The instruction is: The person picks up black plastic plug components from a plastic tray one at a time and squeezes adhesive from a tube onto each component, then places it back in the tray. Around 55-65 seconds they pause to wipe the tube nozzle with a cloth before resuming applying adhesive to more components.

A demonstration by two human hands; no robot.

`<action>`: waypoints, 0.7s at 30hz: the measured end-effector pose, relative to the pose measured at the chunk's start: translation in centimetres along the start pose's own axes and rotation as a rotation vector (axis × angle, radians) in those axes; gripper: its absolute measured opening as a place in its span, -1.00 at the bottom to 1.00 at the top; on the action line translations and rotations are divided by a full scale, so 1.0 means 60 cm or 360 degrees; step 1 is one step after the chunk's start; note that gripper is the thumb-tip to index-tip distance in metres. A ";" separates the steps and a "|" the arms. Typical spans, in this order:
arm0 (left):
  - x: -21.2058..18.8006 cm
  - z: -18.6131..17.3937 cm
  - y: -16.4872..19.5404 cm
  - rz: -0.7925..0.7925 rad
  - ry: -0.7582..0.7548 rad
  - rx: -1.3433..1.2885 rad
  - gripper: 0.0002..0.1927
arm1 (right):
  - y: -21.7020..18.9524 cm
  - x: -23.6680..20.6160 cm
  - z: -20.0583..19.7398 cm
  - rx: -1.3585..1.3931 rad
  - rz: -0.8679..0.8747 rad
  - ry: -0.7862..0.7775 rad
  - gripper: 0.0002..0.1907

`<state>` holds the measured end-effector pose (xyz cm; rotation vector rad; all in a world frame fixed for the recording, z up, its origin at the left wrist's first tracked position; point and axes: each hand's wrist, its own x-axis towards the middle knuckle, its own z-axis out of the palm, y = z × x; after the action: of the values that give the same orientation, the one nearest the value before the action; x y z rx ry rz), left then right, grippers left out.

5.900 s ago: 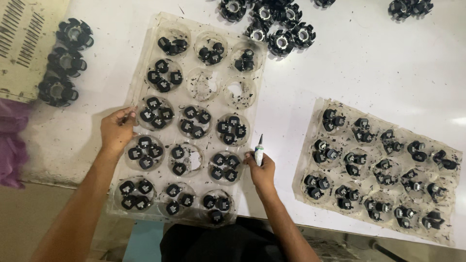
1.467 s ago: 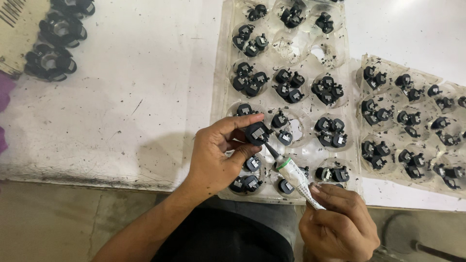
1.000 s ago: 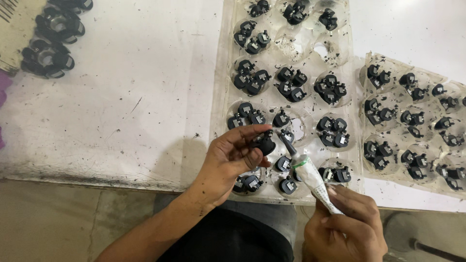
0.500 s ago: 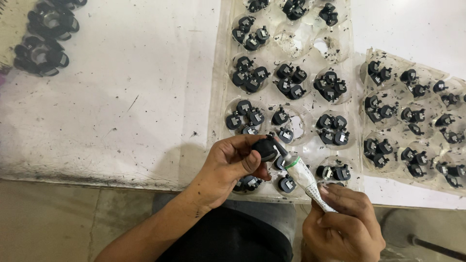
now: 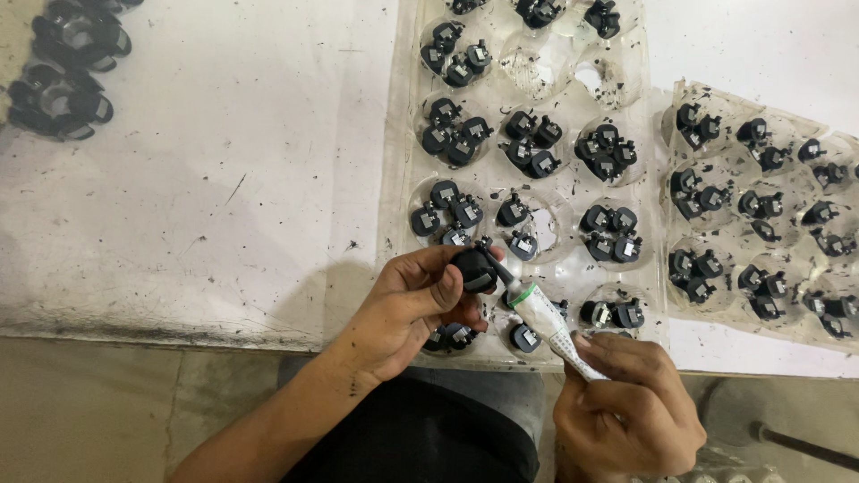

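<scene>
Half a second ago the left hand (image 5: 407, 309) held the small black part (image 5: 474, 269) in the same spot, and the tube's tip was already at it. Not much has moved; the view has only slid a tiny bit.

Far left on the white table (image 5: 224, 161) sit two big black ring-shaped parts (image 5: 67, 63), well away from the hands. The table has dark scuffs and a dirty near edge.

The left hand is curled, with thumb and fingers pinched around the small black part, just above the near end of the clear plastic tray (image 5: 528, 170). The hand hides one or two of the tray's near cups.

The tray has round cups. Most cups hold little clumps of black parts (image 5: 456, 139). Two far cups are empty, with only black crumbs in them.

The white tube (image 5: 546, 322) has a green ring near its thin tip. The tip touches the black part. The right hand (image 5: 626, 411) is closed tight around the tube's back end, near the table's near edge.

On the right lies a second clear tray (image 5: 761, 224), tilted a little, also filled with black parts. It lies right beside the first tray.
</scene>
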<state>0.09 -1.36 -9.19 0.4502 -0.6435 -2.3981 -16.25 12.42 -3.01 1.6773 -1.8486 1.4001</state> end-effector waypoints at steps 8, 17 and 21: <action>0.076 -0.014 0.059 0.0109 0.0261 0.0475 -0.55 | 0.056 -0.027 -0.025 0.0105 0.0119 0.0300 -0.59; 0.297 -0.088 0.217 0.0569 0.0401 0.1682 -0.54 | 0.072 -0.080 -0.040 -0.0086 0.0601 0.0346 -0.53; 0.414 -0.144 0.281 0.1334 0.0236 0.2624 -0.59 | 0.090 -0.085 -0.037 -0.0011 0.0609 0.0271 -0.54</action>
<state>-6.87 -31.77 -11.13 0.7276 -2.0992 -0.6292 -20.35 16.47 -8.17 1.1966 -2.1447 1.6170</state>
